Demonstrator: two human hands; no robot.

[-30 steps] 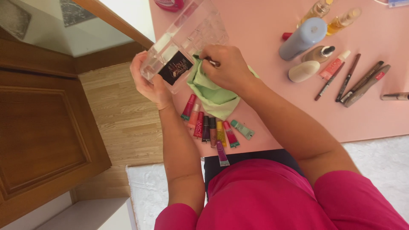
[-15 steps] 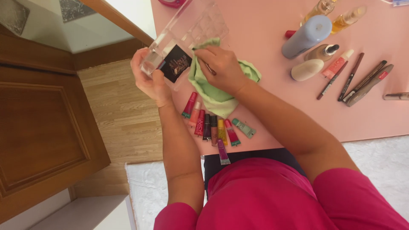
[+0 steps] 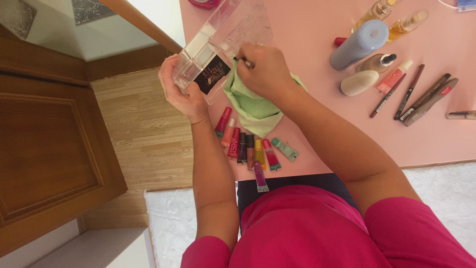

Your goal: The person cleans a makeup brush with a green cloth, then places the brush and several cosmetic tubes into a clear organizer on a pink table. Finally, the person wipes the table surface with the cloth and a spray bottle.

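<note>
Clear organizer (image 3: 218, 42) (black label (image 3: 212, 74)) between both hands

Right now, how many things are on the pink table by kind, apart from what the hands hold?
Lip gloss tubes: 8
Pencils and slim sticks: 6
Bottles: 5
White oval case: 1
Total: 20, not counting things cut off at the top edge.

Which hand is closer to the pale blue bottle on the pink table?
The right hand. It holds the green cloth partway toward the pale blue bottle; the left hand grips the clear organizer farther away.
</note>
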